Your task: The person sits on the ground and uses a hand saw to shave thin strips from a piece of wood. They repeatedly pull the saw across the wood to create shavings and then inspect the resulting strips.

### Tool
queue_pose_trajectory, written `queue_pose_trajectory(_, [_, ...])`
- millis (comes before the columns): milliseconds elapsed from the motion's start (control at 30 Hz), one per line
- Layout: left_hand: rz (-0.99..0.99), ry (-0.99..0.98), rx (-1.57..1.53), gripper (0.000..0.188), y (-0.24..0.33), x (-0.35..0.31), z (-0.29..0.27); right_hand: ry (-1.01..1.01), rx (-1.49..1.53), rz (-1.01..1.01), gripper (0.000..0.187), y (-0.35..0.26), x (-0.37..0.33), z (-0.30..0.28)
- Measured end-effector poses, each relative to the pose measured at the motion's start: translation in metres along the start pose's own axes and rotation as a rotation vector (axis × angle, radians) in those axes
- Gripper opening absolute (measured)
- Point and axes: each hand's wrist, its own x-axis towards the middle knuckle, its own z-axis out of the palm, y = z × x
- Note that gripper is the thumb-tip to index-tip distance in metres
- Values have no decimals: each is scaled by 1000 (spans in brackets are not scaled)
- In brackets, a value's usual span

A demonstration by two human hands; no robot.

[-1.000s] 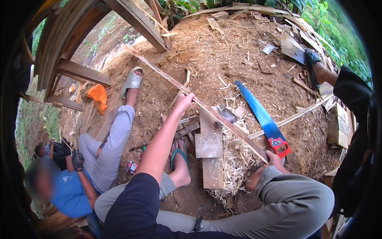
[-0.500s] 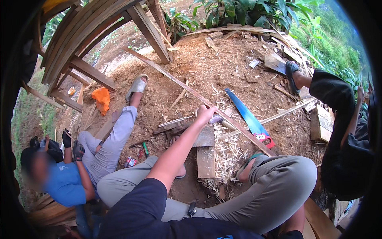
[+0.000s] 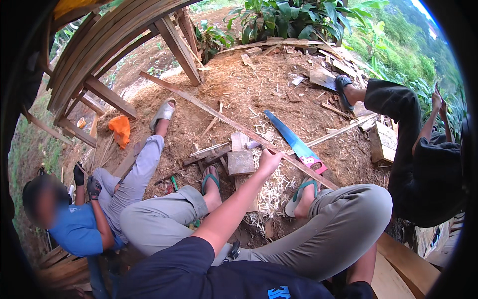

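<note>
Far left of the fingers of the left hand (image 3: 270,160): one seated co-worker (image 3: 82,231) in a blue shirt, dark gloves on. Beyond, upper left of the fingers: one wooden trestle (image 3: 110,97) bearing stacked long boards; beneath it, one orange cloth (image 3: 119,131) on the ground. Running from upper left of the fingers, through their grip, to lower right: one wooden strip (image 3: 230,121), long and narrow, far end near a trestle leg, near end lost at the raised right knee. Just left of the fingers: one squared wood block (image 3: 241,163). Left-hand fingers: closed around the strip, knuckles uppermost. Step in hand, as judged: holding and placing the strip, seemingly one-handed. Next move, as judged: calls for a firm grip and free passage at both ends. Below the fingers: pale shavings (image 3: 275,192), loose. Just beyond, to the right: one blue-bladed handsaw (image 3: 291,137), handle close beside the strip, an apparent obstacle; contact unclear. Right of the fingers: raised right leg (image 3: 343,214), likewise obstructing; right hand hidden behind it, grip impossible to tell. Farther right: one pale batten (image 3: 343,133), one chunky timber offcut (image 3: 383,143), one second person (image 3: 423,174) in dark clothing.
</note>
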Motion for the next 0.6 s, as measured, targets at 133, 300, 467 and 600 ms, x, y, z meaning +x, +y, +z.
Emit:
queue_pose_trajectory(133, [31, 17, -5, 33, -4, -6, 18, 113, -25, -2, 27, 23, -2, -26])
queue_pose_trajectory(300, [107, -40, -127, 24, 46, -49, 19, 309, -98, -178, 20, -5, 1, -122])
queue_pose_trajectory(467, [166, -165, -342, 27, 97, -74, 46, 562, -155, -218, 19, -10, -40, -245])
queue_pose_trajectory(600, [128, -181, -420, 31, 115, -91, 61, 759, -276, -274, 14, -28, -73, -324])
